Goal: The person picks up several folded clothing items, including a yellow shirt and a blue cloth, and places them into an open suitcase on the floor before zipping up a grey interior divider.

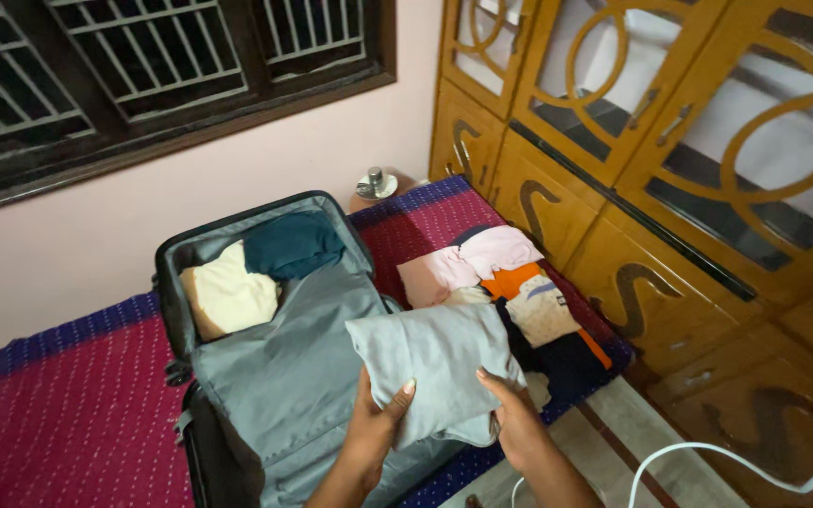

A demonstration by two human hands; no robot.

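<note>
Both my hands hold a folded grey garment (430, 362) above the near side of an open dark suitcase (169, 273). My left hand (375, 425) grips its lower left edge, thumb on top. My right hand (512, 414) grips its lower right corner. The suitcase lies on a red and blue dotted mat (77, 404). Its far half holds a folded cream cloth (232, 293) and a folded teal cloth (292, 245). A grey lining flap (284, 367) covers the near half.
A pile of folded clothes (510, 282), pink, orange, cream and dark, lies on the mat right of the suitcase. Wooden cupboards (670, 169) with glass doors stand on the right. A small metal pot (374, 183) sits in the corner. A white cable (708, 456) crosses the floor.
</note>
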